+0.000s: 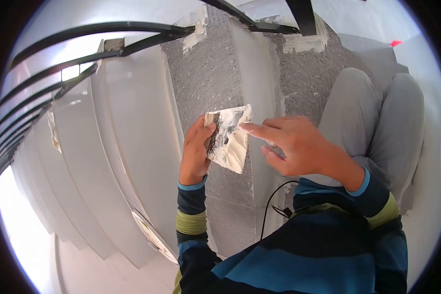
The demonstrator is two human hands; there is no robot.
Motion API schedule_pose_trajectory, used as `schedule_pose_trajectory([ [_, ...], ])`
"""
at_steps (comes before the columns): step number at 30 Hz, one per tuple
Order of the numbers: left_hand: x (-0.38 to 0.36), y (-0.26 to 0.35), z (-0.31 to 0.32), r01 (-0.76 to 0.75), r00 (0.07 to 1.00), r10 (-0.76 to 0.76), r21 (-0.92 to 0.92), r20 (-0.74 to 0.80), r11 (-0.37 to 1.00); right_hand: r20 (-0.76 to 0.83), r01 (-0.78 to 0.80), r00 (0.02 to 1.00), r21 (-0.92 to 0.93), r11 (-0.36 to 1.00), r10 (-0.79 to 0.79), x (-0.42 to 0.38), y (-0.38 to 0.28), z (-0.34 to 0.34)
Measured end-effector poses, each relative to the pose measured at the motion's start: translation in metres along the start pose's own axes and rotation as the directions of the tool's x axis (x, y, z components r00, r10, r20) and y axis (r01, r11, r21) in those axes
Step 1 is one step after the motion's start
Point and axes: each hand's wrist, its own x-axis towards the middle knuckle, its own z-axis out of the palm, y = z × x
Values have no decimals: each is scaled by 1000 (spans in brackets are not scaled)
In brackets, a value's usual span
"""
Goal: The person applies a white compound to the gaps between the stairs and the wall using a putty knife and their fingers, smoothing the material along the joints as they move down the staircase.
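My left hand (194, 154) grips the left edge of a small, roughly square board (213, 141), thumb on top and the other fingers mostly hidden beneath. Thick white paste (236, 147), like putty, covers much of it, with dark patches showing through. From the right, my right hand (301, 147) reaches over with its index finger stretched to the paste near the board's right edge. White paste coats that fingertip. The right thumb stands apart from the finger, and I see no tool in this hand. Both hands are above a grey speckled stair tread.
Pale stair steps (142, 108) descend to the left. A black metal railing (132, 29) runs along the top, with rough white patches (306, 45) around its post bases. A black cable (267, 210) hangs by my lap. A white-smeared object (152, 236) lies lower left.
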Motion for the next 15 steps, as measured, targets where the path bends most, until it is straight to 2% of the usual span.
schedule_pose_trajectory([
  [2, 4, 0, -1, 9, 999, -9, -7, 38, 1000, -35, -7, 999, -10, 1000, 6, 0, -1, 5],
  [5, 9, -1, 3, 26, 1000, -26, -35, -9, 999, -135, -20, 991, 37, 999, 25, -1, 0, 17],
  [7, 18, -4, -1, -32, 997, 25, -104, -67, 994, -178, -49, 978, 316, 947, 110, 0, 1, 25],
  [8, 23, -3, -2, -29, 998, 23, -92, -63, 995, -189, -48, 975, 322, 945, 114, 2, 1, 25],
  [10, 35, 2, -5, -241, 927, 196, -107, -320, 965, -74, -164, 955, 673, 721, 286, 6, -1, 22],
  [11, 47, 0, -21, -329, 903, 254, -176, -347, 928, -78, -160, 955, 677, 718, 287, 13, 1, 26],
  [13, 74, -7, -58, -487, 810, 389, -134, -439, 863, -273, -89, 797, 829, 551, 539, 34, 11, 43],
  [14, 82, -7, -59, -484, 812, 390, -127, -434, 866, -276, -84, 793, 833, 547, 542, 49, 19, 47],
  [15, 89, -8, -60, -545, 714, 455, -14, -533, 838, -500, -94, 686, 660, 745, 529, 66, 29, 49],
])
